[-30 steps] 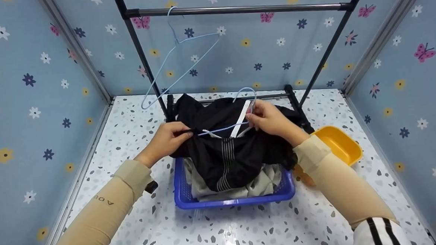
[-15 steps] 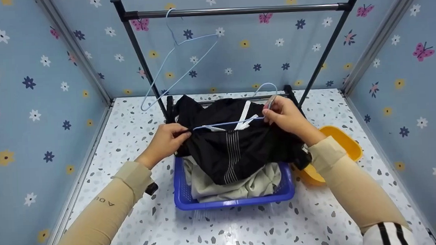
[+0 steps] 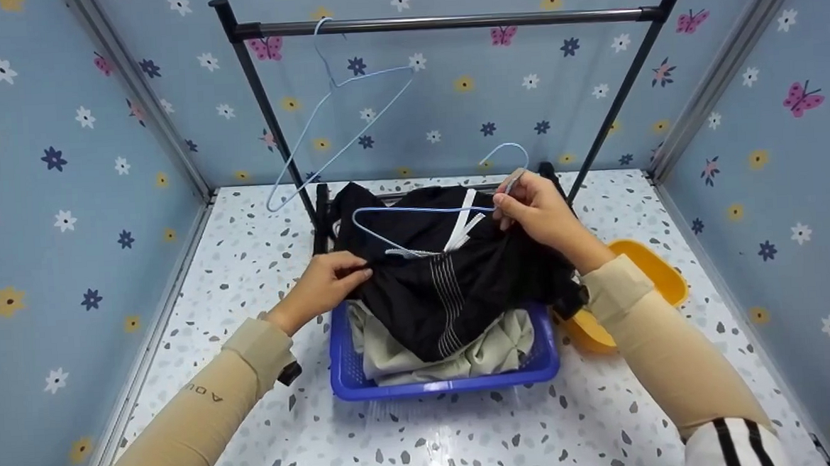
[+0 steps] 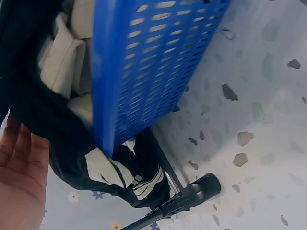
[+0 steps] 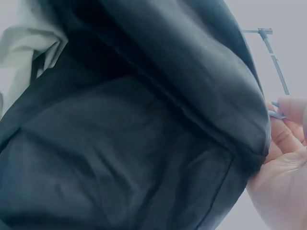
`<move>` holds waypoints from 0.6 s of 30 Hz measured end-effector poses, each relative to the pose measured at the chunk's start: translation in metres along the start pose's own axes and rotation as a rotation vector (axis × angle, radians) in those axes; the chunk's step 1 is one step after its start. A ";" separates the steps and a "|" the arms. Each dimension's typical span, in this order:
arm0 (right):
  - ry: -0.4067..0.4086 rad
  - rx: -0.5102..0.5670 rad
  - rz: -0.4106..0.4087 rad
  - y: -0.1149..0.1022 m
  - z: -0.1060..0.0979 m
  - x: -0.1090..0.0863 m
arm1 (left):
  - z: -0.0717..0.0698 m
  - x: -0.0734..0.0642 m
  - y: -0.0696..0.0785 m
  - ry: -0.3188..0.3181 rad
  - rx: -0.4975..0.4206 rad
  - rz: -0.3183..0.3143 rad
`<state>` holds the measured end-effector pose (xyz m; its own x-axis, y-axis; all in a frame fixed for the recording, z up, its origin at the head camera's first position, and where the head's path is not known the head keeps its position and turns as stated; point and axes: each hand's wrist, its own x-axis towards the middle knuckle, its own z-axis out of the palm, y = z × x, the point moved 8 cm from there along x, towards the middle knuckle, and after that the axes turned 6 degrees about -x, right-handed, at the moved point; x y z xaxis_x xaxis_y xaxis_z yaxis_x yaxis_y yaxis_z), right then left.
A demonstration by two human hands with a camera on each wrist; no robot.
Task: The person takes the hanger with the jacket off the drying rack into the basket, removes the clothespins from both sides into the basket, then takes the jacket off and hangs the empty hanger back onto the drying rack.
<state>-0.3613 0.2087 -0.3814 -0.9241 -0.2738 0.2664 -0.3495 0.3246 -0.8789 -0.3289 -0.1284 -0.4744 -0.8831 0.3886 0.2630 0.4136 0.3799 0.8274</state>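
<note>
A black garment with thin white stripes and white strips at its opening lies heaped over a blue basket. My left hand pinches the left edge of that opening; in the left wrist view its fingers are partly behind the dark cloth. My right hand grips a light blue wire hanger near its neck, hook up. The hanger's left end shows above the black cloth, while its lower bar runs down to the opening. In the right wrist view the garment fills most of the picture.
Behind the basket stands a black clothes rack, with another blue hanger on its rail at the left. Pale grey-green cloth lies in the basket under the garment. A yellow container sits to the right on the speckled floor.
My right hand has moved right and then slightly up with the hanger. The hanger's left end, earlier at the cloth by my left hand, now shows above it. My left hand has lowered slightly.
</note>
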 end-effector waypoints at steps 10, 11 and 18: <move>-0.029 -0.022 -0.016 -0.019 0.019 0.015 | 0.015 -0.009 0.005 -0.081 0.104 0.124; -0.034 -0.029 -0.022 -0.021 0.020 0.016 | 0.015 -0.009 0.005 -0.082 0.110 0.131; -0.074 -0.019 -0.046 -0.033 0.032 0.025 | 0.017 -0.012 0.007 -0.093 0.130 0.163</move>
<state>-0.3676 0.1616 -0.3583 -0.8933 -0.3548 0.2759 -0.3950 0.3270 -0.8585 -0.3113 -0.1161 -0.4808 -0.7806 0.5270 0.3361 0.5796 0.4089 0.7049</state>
